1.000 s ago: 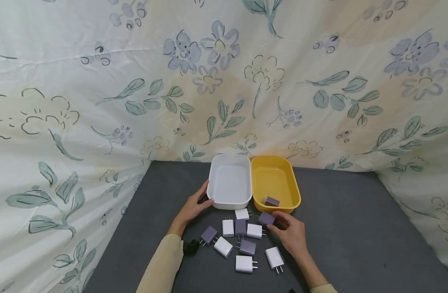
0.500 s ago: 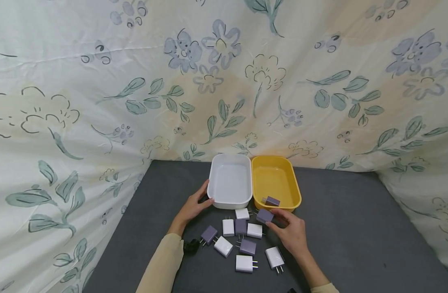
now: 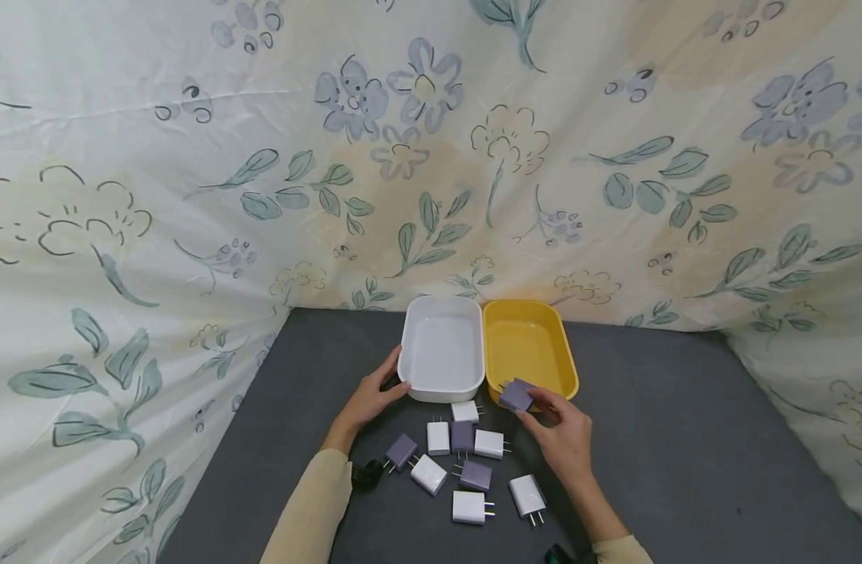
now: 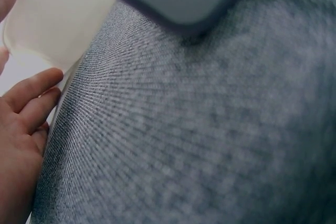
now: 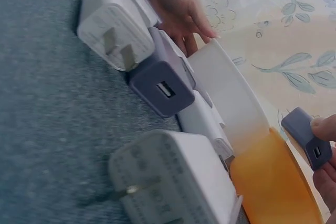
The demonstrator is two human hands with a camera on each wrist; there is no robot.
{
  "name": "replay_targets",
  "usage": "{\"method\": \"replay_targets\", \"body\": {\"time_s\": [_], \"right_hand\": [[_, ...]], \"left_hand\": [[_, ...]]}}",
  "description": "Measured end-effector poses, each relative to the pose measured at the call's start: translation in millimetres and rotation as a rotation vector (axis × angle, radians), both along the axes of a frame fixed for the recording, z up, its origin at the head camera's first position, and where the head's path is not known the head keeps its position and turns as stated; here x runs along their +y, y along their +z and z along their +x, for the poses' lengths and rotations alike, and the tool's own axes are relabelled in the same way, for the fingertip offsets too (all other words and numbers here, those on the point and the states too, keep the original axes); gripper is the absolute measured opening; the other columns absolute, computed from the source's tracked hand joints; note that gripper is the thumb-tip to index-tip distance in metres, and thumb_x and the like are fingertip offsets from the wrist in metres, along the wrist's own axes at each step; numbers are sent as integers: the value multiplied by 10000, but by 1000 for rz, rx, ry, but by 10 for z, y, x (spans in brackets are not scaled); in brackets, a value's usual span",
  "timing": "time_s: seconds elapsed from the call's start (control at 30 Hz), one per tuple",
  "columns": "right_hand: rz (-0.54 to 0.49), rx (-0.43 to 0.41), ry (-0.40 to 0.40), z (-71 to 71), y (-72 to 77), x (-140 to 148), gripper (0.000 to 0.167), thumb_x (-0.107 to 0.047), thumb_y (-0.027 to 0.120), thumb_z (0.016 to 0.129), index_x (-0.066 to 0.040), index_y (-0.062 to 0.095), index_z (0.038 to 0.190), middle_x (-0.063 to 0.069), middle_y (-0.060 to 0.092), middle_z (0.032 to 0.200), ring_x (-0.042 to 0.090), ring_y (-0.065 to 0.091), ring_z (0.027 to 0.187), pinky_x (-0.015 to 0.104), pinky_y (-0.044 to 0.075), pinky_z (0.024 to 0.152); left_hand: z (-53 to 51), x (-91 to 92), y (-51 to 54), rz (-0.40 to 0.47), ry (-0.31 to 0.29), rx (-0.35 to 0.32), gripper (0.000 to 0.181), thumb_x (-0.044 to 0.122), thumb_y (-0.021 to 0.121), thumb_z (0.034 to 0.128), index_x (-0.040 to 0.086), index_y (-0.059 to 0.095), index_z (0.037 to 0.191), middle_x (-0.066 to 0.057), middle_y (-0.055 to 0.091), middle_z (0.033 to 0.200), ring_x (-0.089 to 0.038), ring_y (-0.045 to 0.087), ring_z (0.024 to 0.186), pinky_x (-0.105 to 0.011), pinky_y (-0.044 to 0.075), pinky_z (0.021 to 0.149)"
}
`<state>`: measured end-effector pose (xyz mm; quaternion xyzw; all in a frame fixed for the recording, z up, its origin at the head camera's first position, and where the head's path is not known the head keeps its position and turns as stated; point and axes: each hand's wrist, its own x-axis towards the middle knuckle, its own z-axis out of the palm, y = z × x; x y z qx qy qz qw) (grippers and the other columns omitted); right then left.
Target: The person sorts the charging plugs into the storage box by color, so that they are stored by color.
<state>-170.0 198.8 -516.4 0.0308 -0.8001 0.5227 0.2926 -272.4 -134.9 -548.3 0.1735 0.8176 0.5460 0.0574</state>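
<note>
My right hand (image 3: 568, 439) pinches a purple USB wall charger (image 3: 517, 395) between thumb and fingers, over the front rim of the yellow bin (image 3: 530, 337). In the right wrist view this charger (image 5: 304, 132) hangs above the bin, its USB port showing. Outstretched fingers and thumb of my left hand (image 3: 371, 398) rest against the left side and front corner of the white bin (image 3: 443, 345). In the left wrist view those fingers (image 4: 39, 90) lie relaxed along its wall. The held charger hides the spot where another purple charger lay in the yellow bin.
Several white chargers (image 3: 469, 507) and purple chargers (image 3: 476, 475) lie scattered on the dark tabletop (image 3: 685, 439) in front of the bins. A flowered cloth (image 3: 431, 157) hangs behind the table. Dark tabletop extends to the right of the yellow bin.
My right hand has lifted the purple charger from just in front of the yellow bin, up and forward over its front rim. The left hand and white bin have stayed put.
</note>
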Motion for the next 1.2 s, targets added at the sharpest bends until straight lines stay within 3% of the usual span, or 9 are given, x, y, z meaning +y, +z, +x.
{"method": "replay_targets", "body": {"time_s": [0.2, 0.47, 0.73, 0.93, 1.2], "right_hand": [[-21, -29, 0, -112, 3, 41, 391, 34, 867, 656, 33, 730, 1022, 178, 742, 975, 290, 726, 910, 174, 539, 770], [-30, -138, -8, -210, 25, 76, 380, -69, 851, 727, -10, 720, 1079, 169, 730, 1045, 325, 712, 992, 167, 526, 784], [-39, -127, -55, -297, 55, 60, 391, -70, 847, 731, -9, 713, 1094, 176, 724, 1061, 326, 708, 1017, 342, 544, 797], [-15, -100, -68, -386, 104, 42, 395, -79, 846, 736, 5, 711, 1098, 182, 724, 1061, 324, 708, 1017, 308, 525, 824], [-4, -165, -88, -435, 169, 48, 398, -113, 826, 770, -9, 699, 1133, 165, 712, 1101, 309, 700, 1043, 343, 522, 868]], "left_hand": [[12, 0, 57, -20, -13, 0, 802, 320, 660, 934, 281, 174, 1571, -16, 314, 1590, -276, 282, 1480, -566, 211, 1177], [150, -2, 353, -57, -50, -25, 810, 286, 644, 947, 172, 149, 1578, -65, 256, 1607, -295, 269, 1480, -556, 224, 1176], [151, 7, 346, -55, -37, -21, 808, 271, 648, 945, 167, 156, 1577, -70, 264, 1606, -305, 287, 1473, -564, 232, 1170], [141, 2, 352, -43, -41, -38, 807, 277, 648, 944, 187, 156, 1577, -62, 256, 1609, -305, 264, 1483, -579, 208, 1173], [136, -1, 339, -43, -52, -35, 804, 269, 646, 945, 191, 155, 1577, -64, 253, 1610, -302, 261, 1484, -574, 211, 1174]]}}
